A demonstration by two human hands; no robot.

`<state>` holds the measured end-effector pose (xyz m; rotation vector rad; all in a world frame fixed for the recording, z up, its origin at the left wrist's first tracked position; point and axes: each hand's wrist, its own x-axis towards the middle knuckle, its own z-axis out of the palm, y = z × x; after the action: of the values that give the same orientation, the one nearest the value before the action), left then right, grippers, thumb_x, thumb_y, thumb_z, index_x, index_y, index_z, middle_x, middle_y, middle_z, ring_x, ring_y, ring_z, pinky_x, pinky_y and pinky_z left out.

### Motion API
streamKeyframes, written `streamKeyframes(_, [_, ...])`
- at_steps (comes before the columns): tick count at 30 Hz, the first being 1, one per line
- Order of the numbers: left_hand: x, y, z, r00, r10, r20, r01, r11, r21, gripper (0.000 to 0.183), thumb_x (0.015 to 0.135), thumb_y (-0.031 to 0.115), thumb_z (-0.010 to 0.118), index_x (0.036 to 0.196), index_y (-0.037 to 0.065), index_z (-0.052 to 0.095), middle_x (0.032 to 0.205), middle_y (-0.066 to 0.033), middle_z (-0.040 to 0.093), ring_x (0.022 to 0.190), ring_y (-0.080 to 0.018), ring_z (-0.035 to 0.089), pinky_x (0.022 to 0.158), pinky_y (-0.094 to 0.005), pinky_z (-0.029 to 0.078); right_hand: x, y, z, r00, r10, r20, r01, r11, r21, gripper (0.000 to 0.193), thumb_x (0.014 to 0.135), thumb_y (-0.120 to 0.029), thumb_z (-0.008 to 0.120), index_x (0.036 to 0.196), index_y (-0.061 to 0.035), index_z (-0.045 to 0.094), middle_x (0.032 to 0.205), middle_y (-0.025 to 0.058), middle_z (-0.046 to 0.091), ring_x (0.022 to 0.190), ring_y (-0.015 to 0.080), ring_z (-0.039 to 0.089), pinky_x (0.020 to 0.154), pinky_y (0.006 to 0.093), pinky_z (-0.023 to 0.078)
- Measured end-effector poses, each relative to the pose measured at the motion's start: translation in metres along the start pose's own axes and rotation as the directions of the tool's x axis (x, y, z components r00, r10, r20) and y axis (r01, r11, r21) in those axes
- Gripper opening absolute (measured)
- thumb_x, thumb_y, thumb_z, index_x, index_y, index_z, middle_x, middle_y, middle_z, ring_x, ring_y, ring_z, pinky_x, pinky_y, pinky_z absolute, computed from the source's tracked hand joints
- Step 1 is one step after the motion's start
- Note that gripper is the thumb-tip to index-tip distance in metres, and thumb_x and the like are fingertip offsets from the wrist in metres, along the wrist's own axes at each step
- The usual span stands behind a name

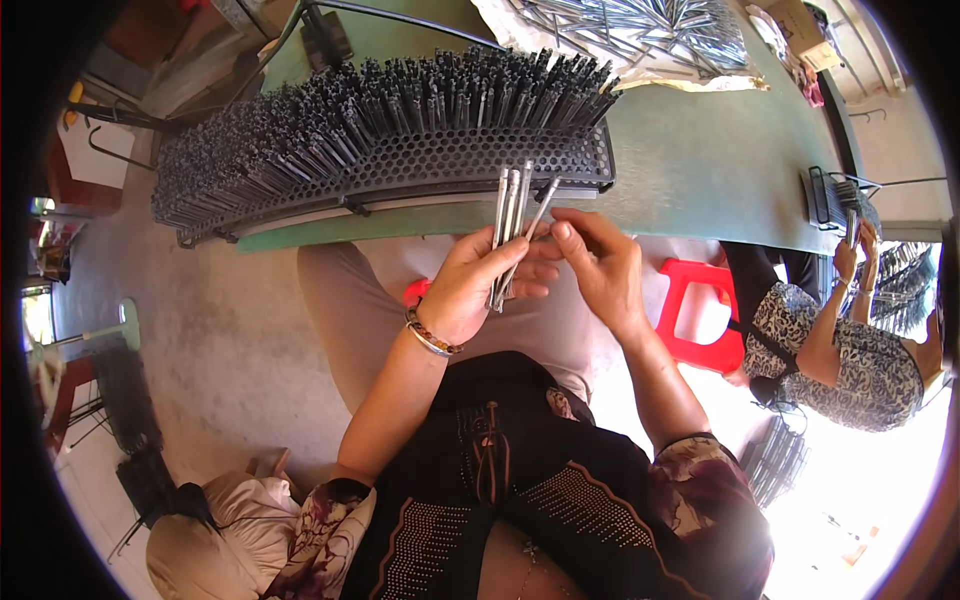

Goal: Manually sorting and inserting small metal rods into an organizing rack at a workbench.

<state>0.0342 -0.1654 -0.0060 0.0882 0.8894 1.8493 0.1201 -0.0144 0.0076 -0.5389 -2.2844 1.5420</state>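
Several slim silvery metal rods (512, 205) stand upright in my left hand (470, 285), whose thumb and fingers are closed around them. One rod tilts to the right, its upper end apart from the others. My right hand (605, 270) is just right of that tilted rod, thumb and bent index finger a little apart, with nothing visible between them. Whether its fingertips touch the rod is hard to tell. Beyond both hands, a long black perforated rack (440, 155) on the table holds densely packed dark rods (380, 110) standing on end.
Loose metal rods (640, 30) lie piled on a sheet at the back of the green table (690, 170). A red plastic stool (675, 325) stands to my right. Farther right, another person (835, 340) handles rods by a small rack (825, 200).
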Motion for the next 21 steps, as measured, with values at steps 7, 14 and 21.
streamKeyframes(7, [-0.001, -0.004, 0.007, 0.987, -0.089, 0.134, 0.069, 0.987, 0.142, 0.037, 0.097, 0.021, 0.044, 0.124, -0.005, 0.048, 0.108, -0.0196, 0.062, 0.094, -0.0247, 0.064, 0.079, -0.0347, 0.054, 0.029, 0.006, -0.01, 0.953, 0.214, 0.214, -0.278, 0.898, 0.341, 0.021, 0.087, -0.021, 0.065, 0.085, 0.0002, 0.068, 0.072, 0.0012, 0.063, 0.065, 0.0056, 0.054, 0.057, 0.0214, 0.041])
streamKeyframes(14, [0.011, -0.007, 0.007, 0.998, -0.058, -0.005, 0.058, 0.998, -0.019, 0.037, 0.097, 0.024, 0.046, 0.122, -0.003, 0.048, 0.113, -0.0187, 0.06, 0.1, -0.0235, 0.061, 0.082, -0.0361, 0.053, 0.04, -0.004, -0.026, 0.969, 0.21, 0.132, -0.246, 0.865, 0.437, 0.013, 0.084, -0.012, 0.067, 0.086, 0.0001, 0.068, 0.07, 0.0031, 0.063, 0.063, 0.0074, 0.054, 0.06, 0.0206, 0.041])
streamKeyframes(21, [0.025, -0.001, 0.005, 0.996, -0.091, 0.023, 0.093, 0.985, -0.145, 0.036, 0.095, 0.02, 0.046, 0.123, -0.003, 0.046, 0.115, -0.0238, 0.057, 0.101, -0.0282, 0.061, 0.083, -0.0392, 0.053, 0.088, -0.017, -0.061, 0.905, -0.288, -0.313, 0.342, 0.93, 0.134, 0.023, 0.088, -0.005, 0.062, 0.108, 0.005, 0.06, 0.092, 0.0096, 0.068, 0.083, 0.0116, 0.062, 0.071, 0.0228, 0.048])
